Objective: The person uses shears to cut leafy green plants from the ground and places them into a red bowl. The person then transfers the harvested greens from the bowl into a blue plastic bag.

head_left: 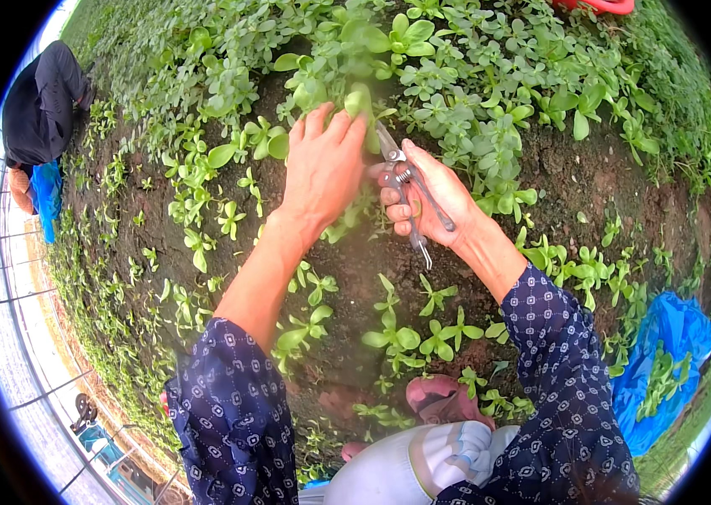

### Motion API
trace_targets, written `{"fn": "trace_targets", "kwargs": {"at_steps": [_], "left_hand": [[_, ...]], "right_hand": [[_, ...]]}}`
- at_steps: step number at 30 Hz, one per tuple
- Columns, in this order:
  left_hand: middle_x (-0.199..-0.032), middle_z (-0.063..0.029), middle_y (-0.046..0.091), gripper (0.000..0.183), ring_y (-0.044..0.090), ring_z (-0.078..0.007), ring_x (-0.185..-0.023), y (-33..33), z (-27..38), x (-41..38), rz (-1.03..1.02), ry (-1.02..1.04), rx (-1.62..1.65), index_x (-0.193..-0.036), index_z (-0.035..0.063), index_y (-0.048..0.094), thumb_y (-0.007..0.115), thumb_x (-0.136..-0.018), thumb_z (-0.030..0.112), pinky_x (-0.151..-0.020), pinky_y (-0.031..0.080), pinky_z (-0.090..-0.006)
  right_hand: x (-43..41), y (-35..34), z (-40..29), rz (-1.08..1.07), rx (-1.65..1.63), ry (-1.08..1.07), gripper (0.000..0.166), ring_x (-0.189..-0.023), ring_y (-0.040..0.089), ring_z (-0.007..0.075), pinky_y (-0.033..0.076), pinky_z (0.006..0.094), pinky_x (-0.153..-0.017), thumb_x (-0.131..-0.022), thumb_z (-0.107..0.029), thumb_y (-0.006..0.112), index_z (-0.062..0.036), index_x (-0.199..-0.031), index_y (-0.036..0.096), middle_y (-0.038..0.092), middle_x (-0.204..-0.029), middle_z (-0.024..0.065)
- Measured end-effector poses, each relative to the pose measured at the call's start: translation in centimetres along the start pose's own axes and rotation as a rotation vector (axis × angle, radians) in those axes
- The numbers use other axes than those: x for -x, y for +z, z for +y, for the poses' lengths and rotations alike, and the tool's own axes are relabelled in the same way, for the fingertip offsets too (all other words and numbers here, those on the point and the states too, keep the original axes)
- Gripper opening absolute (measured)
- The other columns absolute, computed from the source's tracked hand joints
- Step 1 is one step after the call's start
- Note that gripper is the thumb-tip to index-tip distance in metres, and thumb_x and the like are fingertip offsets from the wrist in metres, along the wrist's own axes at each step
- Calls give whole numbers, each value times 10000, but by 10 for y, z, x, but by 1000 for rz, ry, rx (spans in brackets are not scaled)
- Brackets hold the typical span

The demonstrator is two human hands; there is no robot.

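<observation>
My right hand [441, 173] holds a pair of pruning shears [388, 145], its blades pointing up and to the left into the greenery. The handles stand apart, with a coil spring showing between them. Beside the blades, my left hand [325, 161] reaches back-up into the leafy plants. A pale green rounded leaf [357, 101] stands at its fingertips. The undersides of those fingers are hidden, so whether they grip a stem cannot be seen. Small seedlings [393, 338] with paired oval leaves grow from the dark soil [355, 297] below my hands.
Dense low plants [456, 120] cover the ground ahead. A blue plastic bag [677, 328] with cut greens [665, 379] lies at the right. A red container [608, 5] shows at the top edge. Another person [46, 107] crouches at the far left, near greenhouse framing [8, 297].
</observation>
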State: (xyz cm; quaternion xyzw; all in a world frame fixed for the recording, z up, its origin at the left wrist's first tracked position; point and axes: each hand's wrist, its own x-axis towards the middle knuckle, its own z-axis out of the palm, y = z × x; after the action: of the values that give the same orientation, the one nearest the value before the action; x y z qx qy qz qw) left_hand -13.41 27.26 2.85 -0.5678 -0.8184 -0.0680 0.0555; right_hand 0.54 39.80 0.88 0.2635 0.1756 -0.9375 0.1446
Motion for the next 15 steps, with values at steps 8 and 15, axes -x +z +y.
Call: {"fn": "trace_targets", "kwargs": {"at_steps": [8,15], "left_hand": [[-1191,-134,613,503,471,-386,-1249,-17,8,9,157,-7,306,-1242,68,600,702,-751,108,-1046,380,-480],[-1000,-66,675,95,649,-129,-906,-66,10,44,646,-574,1144,-999,40,659,655,-905,22,-771,520,-233]], "right_hand": [[22,-5,14,82,84,-46,562,-561,484,125,411,290,-488,-1000,-564,393,-34,-1124,533,509,-750,12],[42,0,11,99,106,-58,596,-537,460,116,384,302,-492,-989,-608,364,-60,-1139,545,471,-707,-14]]}}
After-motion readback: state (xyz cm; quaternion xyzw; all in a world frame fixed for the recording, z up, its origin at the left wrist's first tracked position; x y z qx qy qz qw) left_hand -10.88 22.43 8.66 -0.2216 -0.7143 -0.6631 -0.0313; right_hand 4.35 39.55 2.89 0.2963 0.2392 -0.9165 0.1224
